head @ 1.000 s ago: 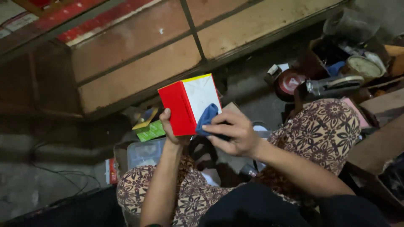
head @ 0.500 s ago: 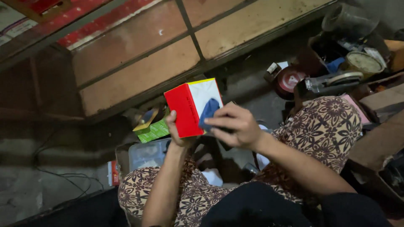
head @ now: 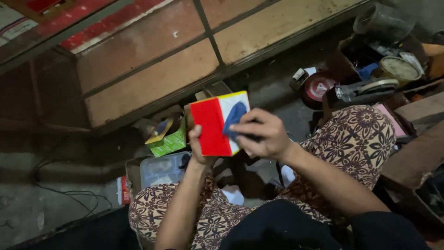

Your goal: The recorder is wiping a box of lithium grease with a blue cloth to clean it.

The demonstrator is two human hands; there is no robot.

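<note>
At the centre of the frame my left hand (head: 200, 147) grips a large cube (head: 219, 124) from below and behind, thumb on its red face, fingers closed around the lower edge. My right hand (head: 261, 134) presses a blue cloth (head: 234, 119) against the cube's white face, fingers curled shut over the cloth. Below are my knees in patterned fabric (head: 360, 139). A green box (head: 169, 142) lies just left of the cube, a clear plastic container (head: 164, 169) beneath it.

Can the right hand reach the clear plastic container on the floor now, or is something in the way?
Probably not directly. The right hand presses a blue cloth on the box held by the left hand, and the left forearm crosses above the clear plastic container.
</note>
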